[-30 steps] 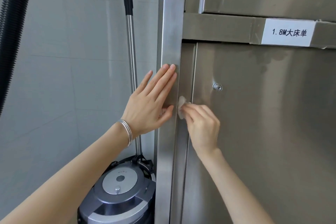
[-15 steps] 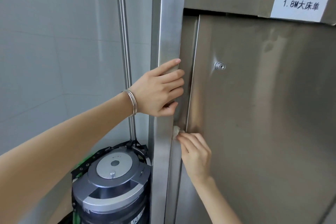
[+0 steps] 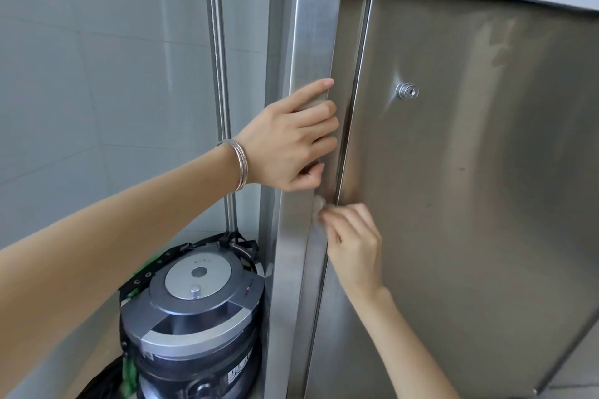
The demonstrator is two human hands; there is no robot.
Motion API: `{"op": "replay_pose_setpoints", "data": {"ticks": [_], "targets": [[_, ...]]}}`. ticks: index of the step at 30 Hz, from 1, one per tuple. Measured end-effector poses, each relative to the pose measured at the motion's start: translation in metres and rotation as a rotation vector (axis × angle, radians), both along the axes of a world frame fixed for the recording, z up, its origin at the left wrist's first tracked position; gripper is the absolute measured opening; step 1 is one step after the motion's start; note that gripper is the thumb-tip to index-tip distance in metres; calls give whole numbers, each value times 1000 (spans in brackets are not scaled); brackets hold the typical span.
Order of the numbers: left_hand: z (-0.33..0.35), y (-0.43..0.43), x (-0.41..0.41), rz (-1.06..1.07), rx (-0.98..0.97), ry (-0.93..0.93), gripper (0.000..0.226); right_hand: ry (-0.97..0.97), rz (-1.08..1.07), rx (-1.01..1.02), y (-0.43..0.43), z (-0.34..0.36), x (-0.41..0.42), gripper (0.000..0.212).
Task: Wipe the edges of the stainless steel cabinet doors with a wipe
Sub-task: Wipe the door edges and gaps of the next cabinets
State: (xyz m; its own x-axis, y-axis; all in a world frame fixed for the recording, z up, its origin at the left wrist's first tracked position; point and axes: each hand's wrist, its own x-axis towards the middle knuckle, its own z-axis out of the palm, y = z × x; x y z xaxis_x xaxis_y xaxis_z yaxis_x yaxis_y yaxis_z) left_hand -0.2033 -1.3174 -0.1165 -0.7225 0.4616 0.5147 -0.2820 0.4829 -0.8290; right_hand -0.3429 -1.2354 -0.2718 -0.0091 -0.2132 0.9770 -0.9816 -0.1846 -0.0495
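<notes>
Head view: pinching a small white wipe (image 3: pixel 319 204) in the curled fingertips of the right hand (image 3: pixel 353 243), pressed into the groove between post (image 3: pixel 311 26) and the left edge of the door (image 3: pixel 470 172), lower than the lock (image 3: pixel 406 92). Bracing with the left hand (image 3: pixel 291 139) on the post just above, index finger laid flat, other fingers bent over the inner edge, thumb tucked under, bangle (image 3: pixel 241 162) at the wrist. Working with hands close together, apparently not touching.

Likely to lose the wipe: shows only a scrap beyond the fingertips, so may snag on the door's folded metal lip and pull free or slip into the groove. Risks a scraped knuckle on that lip if pressed hard. Cannot tell whether the door is latched; if loose, may shift under pressure and nip the left fingers hooked at the gap. May also skip the stretch covered by the left hand. Could knock the vacuum (image 3: pixel 194 301), parked beside the post, on stepping sideways.
</notes>
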Motion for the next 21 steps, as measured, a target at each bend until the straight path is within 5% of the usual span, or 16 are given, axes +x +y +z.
{"op": "replay_pose_setpoints", "data": {"ticks": [11, 21], "targets": [[-49, -4, -1, -36, 45, -4, 22, 207, 34, 32, 1, -57, -16, 20], [-136, -9, -3, -100, 30, -73, 17, 124, 32, 17, -2, -146, -15, 17]]}}
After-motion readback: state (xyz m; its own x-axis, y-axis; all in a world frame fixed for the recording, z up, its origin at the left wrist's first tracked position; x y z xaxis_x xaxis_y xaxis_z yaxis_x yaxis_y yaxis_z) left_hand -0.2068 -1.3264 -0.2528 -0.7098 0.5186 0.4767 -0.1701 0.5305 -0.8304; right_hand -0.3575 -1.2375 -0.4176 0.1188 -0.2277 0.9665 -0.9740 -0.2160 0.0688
